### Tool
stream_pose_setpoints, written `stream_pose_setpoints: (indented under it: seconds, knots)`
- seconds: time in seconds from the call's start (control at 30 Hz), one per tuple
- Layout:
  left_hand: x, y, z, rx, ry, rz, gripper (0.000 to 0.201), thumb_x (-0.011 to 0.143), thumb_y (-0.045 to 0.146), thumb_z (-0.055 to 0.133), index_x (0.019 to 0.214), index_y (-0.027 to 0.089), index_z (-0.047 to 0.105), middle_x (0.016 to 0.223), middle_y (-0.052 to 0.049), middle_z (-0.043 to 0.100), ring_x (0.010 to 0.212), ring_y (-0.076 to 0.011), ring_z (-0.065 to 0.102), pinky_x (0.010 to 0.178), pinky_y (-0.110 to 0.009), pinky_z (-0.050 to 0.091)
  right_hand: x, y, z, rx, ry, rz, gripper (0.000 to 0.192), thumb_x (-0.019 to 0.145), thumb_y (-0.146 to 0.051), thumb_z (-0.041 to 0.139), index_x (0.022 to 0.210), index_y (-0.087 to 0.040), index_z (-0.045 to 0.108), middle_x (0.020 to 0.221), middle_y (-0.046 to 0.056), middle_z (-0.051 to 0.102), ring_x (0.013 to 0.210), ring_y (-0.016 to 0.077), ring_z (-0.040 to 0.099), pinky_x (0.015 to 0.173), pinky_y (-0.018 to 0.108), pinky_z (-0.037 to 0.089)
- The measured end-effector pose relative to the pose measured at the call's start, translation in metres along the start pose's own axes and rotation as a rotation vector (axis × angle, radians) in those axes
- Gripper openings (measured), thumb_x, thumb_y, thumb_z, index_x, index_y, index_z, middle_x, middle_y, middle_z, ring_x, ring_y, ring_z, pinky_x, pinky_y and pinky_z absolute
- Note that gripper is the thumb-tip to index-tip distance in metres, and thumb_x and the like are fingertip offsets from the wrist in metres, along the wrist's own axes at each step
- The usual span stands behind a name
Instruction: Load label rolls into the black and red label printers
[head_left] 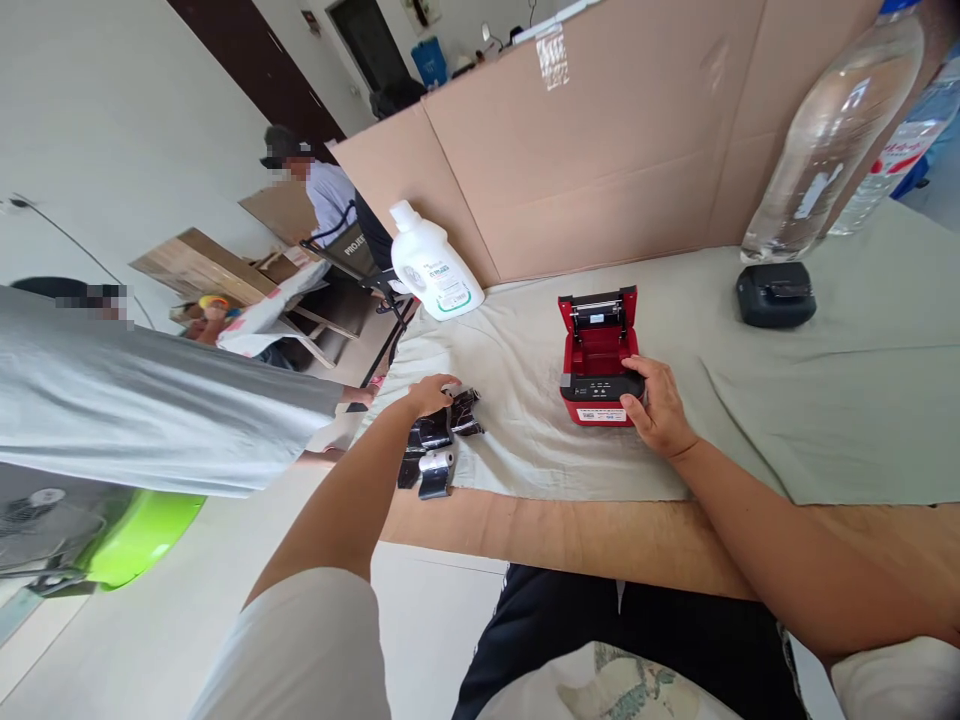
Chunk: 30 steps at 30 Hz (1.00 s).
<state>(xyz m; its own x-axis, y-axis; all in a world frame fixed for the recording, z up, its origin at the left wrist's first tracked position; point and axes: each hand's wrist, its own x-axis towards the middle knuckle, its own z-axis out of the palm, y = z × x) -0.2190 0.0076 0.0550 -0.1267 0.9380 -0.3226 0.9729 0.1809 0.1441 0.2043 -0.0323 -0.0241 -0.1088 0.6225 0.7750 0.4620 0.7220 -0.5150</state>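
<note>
A red and black receipt printer (596,385) stands on the cloth with its lid tipped up and its red inner bay showing. My right hand (658,408) grips its right side, thumb at the front and fingers over the top edge. Off to the left, my left hand (433,396) is curled at a paper roll (466,412) in dark wrapping, its fingertips on the roll's upper end. More dark-wrapped rolls (430,431) lie just below that hand. One small roll (436,474) with a white end lies closest to the table edge.
A white detergent bottle (436,265) stands before a cardboard screen (600,150). At the right are a black device (776,295) and large clear water bottles (836,130). A person in grey (150,385) stands at the left of the table; another person (326,195) sits farther back.
</note>
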Motion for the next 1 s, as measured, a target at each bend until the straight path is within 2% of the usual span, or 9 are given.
stream_pose_setpoints:
  seconds: [0.2,0.3,0.37,0.47,0.57,0.67,0.8,0.9,1.0]
  knots:
    - [-0.005,0.037,0.007,0.097,-0.070,0.102,0.051,0.054,0.013,0.062,0.104,0.021,0.069,0.109,-0.009,0.071,0.108,-0.0338,0.064,0.092,-0.041,0.050,0.001,0.001,-0.002,-0.020,-0.019,-0.001,0.046,0.096,-0.044,0.047,0.135,-0.019,0.048,0.125,0.015,0.061,0.120,0.0324,0.055,0.101,0.055,0.046]
    - [-0.011,0.056,0.007,0.057,-0.072,0.150,0.047,0.055,0.014,0.062,0.101,0.020,0.068,0.104,-0.008,0.070,0.100,-0.0290,0.065,0.085,-0.035,0.051,0.001,0.000,-0.002,-0.029,-0.032,-0.006,0.045,0.096,-0.044,0.046,0.134,-0.019,0.048,0.124,0.015,0.061,0.119,0.0322,0.056,0.101,0.055,0.046]
    - [-0.019,0.074,0.000,-0.142,-0.149,0.244,0.048,0.058,0.020,0.063,0.106,0.019,0.065,0.097,-0.006,0.069,0.092,-0.0243,0.065,0.079,-0.033,0.051,0.002,0.000,-0.003,-0.029,-0.028,-0.021,0.043,0.097,-0.043,0.046,0.133,-0.019,0.049,0.123,0.015,0.061,0.119,0.0317,0.056,0.101,0.055,0.047]
    - [-0.039,0.113,-0.020,-0.600,-0.402,0.503,0.055,0.061,0.029,0.071,0.114,0.017,0.061,0.098,-0.007,0.068,0.087,-0.0199,0.064,0.076,-0.031,0.051,0.003,-0.002,-0.002,-0.026,-0.011,-0.034,0.042,0.096,-0.042,0.048,0.132,-0.019,0.049,0.122,0.015,0.062,0.119,0.0312,0.056,0.100,0.054,0.048]
    - [-0.053,0.160,-0.037,-0.824,-0.552,0.708,0.054,0.062,0.029,0.078,0.112,0.017,0.062,0.101,-0.009,0.068,0.087,-0.0181,0.064,0.078,-0.031,0.051,0.003,-0.003,-0.001,-0.040,-0.014,-0.028,0.052,0.090,-0.047,0.059,0.133,-0.019,0.048,0.123,0.015,0.061,0.119,0.0327,0.056,0.100,0.055,0.048]
    - [-0.048,0.202,-0.033,-0.839,-0.489,0.782,0.041,0.064,0.022,0.077,0.103,0.016,0.064,0.098,-0.008,0.070,0.087,-0.0173,0.065,0.082,-0.033,0.051,0.002,-0.004,0.000,-0.062,-0.026,-0.018,0.067,0.081,-0.049,0.069,0.136,-0.020,0.045,0.126,0.016,0.060,0.119,0.0349,0.056,0.100,0.057,0.049]
    - [-0.026,0.243,-0.005,-0.634,-0.227,0.737,0.031,0.068,0.011,0.066,0.099,0.013,0.065,0.102,-0.008,0.070,0.092,-0.0174,0.065,0.089,-0.036,0.052,0.003,-0.005,0.000,-0.057,0.005,-0.027,0.074,0.080,-0.039,0.070,0.143,-0.019,0.038,0.134,0.018,0.054,0.122,0.0360,0.054,0.101,0.058,0.049]
    - [-0.015,0.261,0.011,-0.405,-0.055,0.720,0.032,0.069,0.007,0.063,0.099,0.015,0.067,0.105,-0.006,0.071,0.097,-0.0182,0.066,0.093,-0.034,0.052,0.005,-0.008,-0.003,-0.079,0.034,-0.076,0.074,0.078,-0.035,0.072,0.143,-0.019,0.039,0.136,0.019,0.052,0.123,0.0358,0.053,0.102,0.058,0.048]
    - [-0.012,0.269,0.015,-0.235,-0.013,0.705,0.034,0.067,0.008,0.065,0.101,0.017,0.069,0.102,-0.003,0.073,0.094,-0.0189,0.067,0.089,-0.031,0.054,0.007,-0.010,-0.004,-0.116,0.054,-0.128,0.068,0.076,-0.037,0.076,0.136,-0.023,0.048,0.132,0.016,0.055,0.119,0.0343,0.054,0.099,0.057,0.050]
